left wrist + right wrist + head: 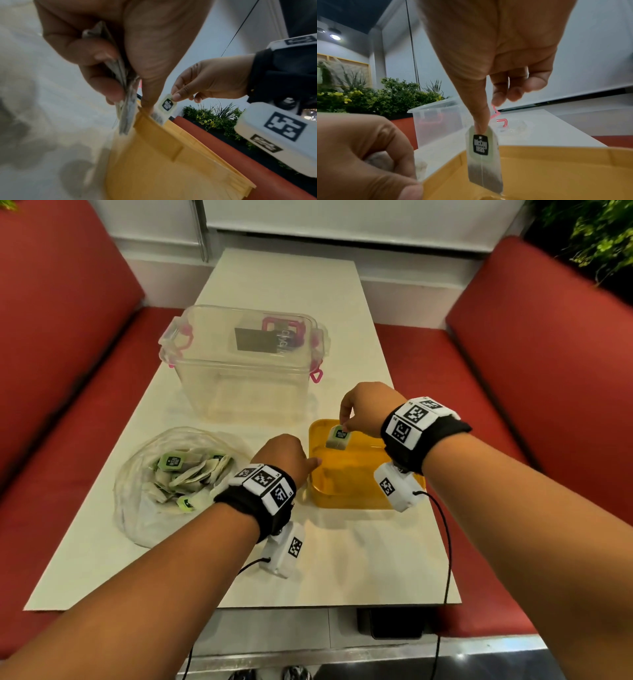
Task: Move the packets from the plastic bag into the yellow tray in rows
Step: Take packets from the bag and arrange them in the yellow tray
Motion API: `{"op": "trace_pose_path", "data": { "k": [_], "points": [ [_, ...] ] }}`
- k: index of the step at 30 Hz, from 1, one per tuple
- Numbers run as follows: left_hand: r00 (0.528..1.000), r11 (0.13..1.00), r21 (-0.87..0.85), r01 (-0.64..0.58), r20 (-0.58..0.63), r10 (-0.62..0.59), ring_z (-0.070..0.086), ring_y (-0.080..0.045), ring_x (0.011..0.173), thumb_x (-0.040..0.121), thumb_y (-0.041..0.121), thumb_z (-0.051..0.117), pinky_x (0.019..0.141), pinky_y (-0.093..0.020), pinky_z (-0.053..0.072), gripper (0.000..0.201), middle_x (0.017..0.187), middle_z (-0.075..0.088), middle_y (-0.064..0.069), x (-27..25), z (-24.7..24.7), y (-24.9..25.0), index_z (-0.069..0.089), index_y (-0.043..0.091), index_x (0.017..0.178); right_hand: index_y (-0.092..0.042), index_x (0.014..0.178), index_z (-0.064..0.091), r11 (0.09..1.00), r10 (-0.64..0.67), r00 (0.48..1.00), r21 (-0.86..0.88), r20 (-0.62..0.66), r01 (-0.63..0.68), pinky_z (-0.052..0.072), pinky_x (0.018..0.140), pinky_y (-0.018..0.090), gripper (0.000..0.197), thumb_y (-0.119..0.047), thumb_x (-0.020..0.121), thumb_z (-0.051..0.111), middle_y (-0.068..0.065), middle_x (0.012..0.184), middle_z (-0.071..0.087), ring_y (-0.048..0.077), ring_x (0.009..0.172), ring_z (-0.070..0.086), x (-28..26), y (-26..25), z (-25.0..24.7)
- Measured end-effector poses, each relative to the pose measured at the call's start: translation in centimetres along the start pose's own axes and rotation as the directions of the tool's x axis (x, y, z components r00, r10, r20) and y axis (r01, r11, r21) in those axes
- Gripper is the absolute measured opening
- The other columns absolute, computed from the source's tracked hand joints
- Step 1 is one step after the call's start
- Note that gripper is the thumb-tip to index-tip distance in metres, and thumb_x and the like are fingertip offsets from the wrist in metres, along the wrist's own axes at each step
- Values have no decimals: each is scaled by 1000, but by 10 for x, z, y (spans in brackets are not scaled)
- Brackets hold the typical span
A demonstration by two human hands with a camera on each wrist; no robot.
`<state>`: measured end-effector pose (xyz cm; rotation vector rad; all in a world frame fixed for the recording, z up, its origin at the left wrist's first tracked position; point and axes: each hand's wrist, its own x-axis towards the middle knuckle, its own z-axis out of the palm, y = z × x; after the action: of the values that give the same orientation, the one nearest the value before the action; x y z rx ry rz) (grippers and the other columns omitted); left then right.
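Dozens of packets (186,477) lie in the plastic bag (144,518), near-left on the table (342,559). Left hand (286,455) clutches a stack of packets (120,75), thumb on the yellow tray (346,501) near rim. Right hand (364,409) pinches one packet (338,436) by its top edge w/ thumb & fingertip, hanging upright over the tray's far-left corner. Clear lidded box (246,361) sits beyond.

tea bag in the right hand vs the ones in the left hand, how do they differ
The single tea bag hangs upright, pinched at its top by the right hand over the yellow tray; the stack of tea bags is gripped edge-on in the left hand, beside the tray's left rim. The single one shows its black label; the stack shows only edges. Both look like the same pale paper tea bags.
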<state>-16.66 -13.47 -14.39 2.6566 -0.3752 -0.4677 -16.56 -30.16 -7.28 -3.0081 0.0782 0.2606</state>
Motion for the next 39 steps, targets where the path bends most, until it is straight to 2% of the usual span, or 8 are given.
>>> {"op": "trace_pose_path", "data": {
  "k": [4, 13, 17, 22, 29, 32, 36, 39],
  "points": [
    [1000, 998, -68, -15, 17, 16, 66, -24, 78, 88, 33, 60, 78, -36, 55, 32, 73, 71, -8, 0, 4, -5, 72, 8, 72, -17, 90, 75, 999, 0, 1000, -48, 32, 1, 39, 62, 27, 9, -18, 82, 69, 1, 93, 68, 18, 79, 57, 18, -5, 13],
    [999, 997, -65, -31, 30, 33, 66, -24, 78, 86, 31, 61, 77, -35, 55, 26, 72, 71, -8, -14, 4, -7, 73, 10, 76, -19, 89, 75, 998, 10, 991, -66, 130, -1, 48, 69, 29, 8, -21, 82, 71, 0, 91, 70, 21, 86, 65, 38, -16, 33],
    [999, 998, -61, -29, 17, 30, 65, -23, 79, 86, 30, 62, 73, -32, 53, 22, 75, 70, -7, -19, 4, -8, 73, 12, 81, -17, 87, 73, 994, 13, 993, -111, 119, 0, 54, 69, 31, 10, -23, 83, 68, 3, 88, 71, 23, 79, 64, 40, -18, 44],
    [1000, 997, -69, -15, 22, 16, 66, -22, 78, 87, 31, 61, 75, -32, 54, 23, 72, 70, -4, -24, 3, -10, 73, 14, 77, -16, 85, 68, 988, -11, 998, -153, 63, 21, 48, 61, 30, 8, -22, 82, 64, 4, 83, 67, 24, 73, 61, 39, -16, 51],
    [999, 997, -70, -34, 3, 35, 65, -23, 81, 89, 36, 60, 78, -35, 53, 33, 74, 70, -8, -27, 6, -11, 73, 9, 74, -17, 85, 55, 989, -33, 998, -143, 56, 40, 46, 67, 31, 16, -26, 83, 67, 4, 92, 62, 22, 79, 55, 33, -15, 52],
    [995, 996, -66, -64, -83, 58, 64, -27, 82, 93, 33, 55, 74, -35, 52, 35, 81, 70, -12, -30, 1, -13, 72, 5, 81, -16, 88, 55, 992, -36, 999, -122, 34, 40, 43, 68, 31, 18, -27, 84, 68, 5, 95, 62, 21, 79, 52, 27, -14, 43],
    [970, 962, -234, -138, -227, 84, 64, -22, 84, 91, 23, 56, 73, -27, 47, 20, 85, 71, -4, -28, -10, -20, 70, 12, 83, -12, 96, 64, 998, -50, 999, -47, -20, 49, 43, 70, 30, 19, -29, 87, 65, 5, 98, 64, 22, 87, 57, 17, -16, 24],
    [955, 851, -469, -237, -274, 115, 65, -24, 84, 90, 16, 59, 74, -38, 56, 11, 96, 67, -3, -26, -14, -22, 70, 17, 86, -13, 99, 67, 993, -103, 995, 53, -11, 103, 38, 72, 28, 22, -32, 90, 61, 3, 100, 65, 18, 87, 54, 10, -21, 15]
  ]
}}
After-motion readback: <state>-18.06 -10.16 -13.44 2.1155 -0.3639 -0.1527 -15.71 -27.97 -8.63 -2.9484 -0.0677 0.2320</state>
